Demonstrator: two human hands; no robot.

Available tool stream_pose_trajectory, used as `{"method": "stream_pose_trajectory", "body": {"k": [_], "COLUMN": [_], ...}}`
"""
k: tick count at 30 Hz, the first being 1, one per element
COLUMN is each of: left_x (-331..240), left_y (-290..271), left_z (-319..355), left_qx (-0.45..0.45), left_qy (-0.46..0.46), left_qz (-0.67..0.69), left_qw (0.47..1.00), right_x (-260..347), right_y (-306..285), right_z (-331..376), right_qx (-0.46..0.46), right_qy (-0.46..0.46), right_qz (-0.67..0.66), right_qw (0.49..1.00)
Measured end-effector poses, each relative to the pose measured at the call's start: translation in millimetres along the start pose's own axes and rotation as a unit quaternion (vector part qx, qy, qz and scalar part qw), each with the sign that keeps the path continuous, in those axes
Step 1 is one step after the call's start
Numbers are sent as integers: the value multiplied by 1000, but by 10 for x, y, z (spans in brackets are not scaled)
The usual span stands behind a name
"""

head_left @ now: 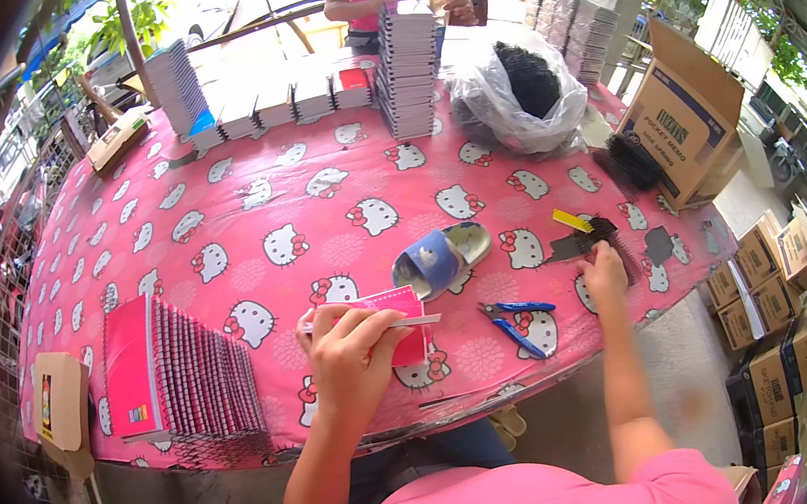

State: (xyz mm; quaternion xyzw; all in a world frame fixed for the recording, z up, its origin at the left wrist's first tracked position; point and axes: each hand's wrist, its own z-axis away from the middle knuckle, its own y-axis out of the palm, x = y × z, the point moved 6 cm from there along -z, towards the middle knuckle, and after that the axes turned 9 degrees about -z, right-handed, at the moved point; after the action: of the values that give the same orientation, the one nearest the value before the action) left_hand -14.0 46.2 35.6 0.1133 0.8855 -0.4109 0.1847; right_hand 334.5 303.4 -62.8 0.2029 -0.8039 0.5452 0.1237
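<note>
Pink table (245,236): a printed cover is spread out to its edges; the near edge is set close against the person's body, and a broad stretch of print is left between the near items and the far notebook rows (275,107).
Left hand (348,355): held just inside the near edge; pink sheets (406,314) are gripped between thumb and fingers, their free ends pointed rightward.
Right hand (605,278): extended toward the right edge; black coils (605,230) are reached by the fingertips, bent close together; whether any coil is pinched cannot be told.
Yellow strip (571,220): laid against the coils, beyond the right hand.
Blue pliers (525,322): laid between the hands, handles spread, near the front edge.
Blue slipper (425,264): placed just beyond the sheets; cloth is seen between it and the pliers.
Pink notebook stack (186,369): set at the near left corner, well apart from the left hand.
Plastic bag (550,133): stood toward the far right, with a carton (694,116) placed beside it at the edge.
</note>
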Motion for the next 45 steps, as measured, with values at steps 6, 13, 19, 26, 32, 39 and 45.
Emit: {"method": "stream_pose_trajectory", "body": {"k": [6, 13, 19, 26, 32, 39, 45], "left_x": [-77, -5, -99, -112, -41, -96, -41], "left_y": [-87, -2, -74, -54, -27, -61, -20], "left_z": [-38, 8, -28, -8, 38, 14, 62], "left_qx": [-53, -39, -64, -75, -57, -56, -57], "left_qy": [-28, -53, -30, -35, -43, -26, -41], "left_qz": [4, 2, -23, -23, -13, -26, -21], "left_qw": [998, 998, 997, 996, 997, 998, 997], "right_x": [981, 2293, 2380, 2484, 2635, 2728, 2765], "right_y": [-221, -587, -602, -486, -615, -652, -703], "right_z": [390, 1053, 928, 841, 1010, 1099, 1108], "right_qx": [37, 204, 200, 391, 221, 183, 178], "right_qy": [-219, -245, -270, -234, -375, -413, -374], "right_qz": [-196, -471, -455, -424, -379, -326, -336], "right_qw": [955, 822, 825, 783, 817, 830, 846]}}
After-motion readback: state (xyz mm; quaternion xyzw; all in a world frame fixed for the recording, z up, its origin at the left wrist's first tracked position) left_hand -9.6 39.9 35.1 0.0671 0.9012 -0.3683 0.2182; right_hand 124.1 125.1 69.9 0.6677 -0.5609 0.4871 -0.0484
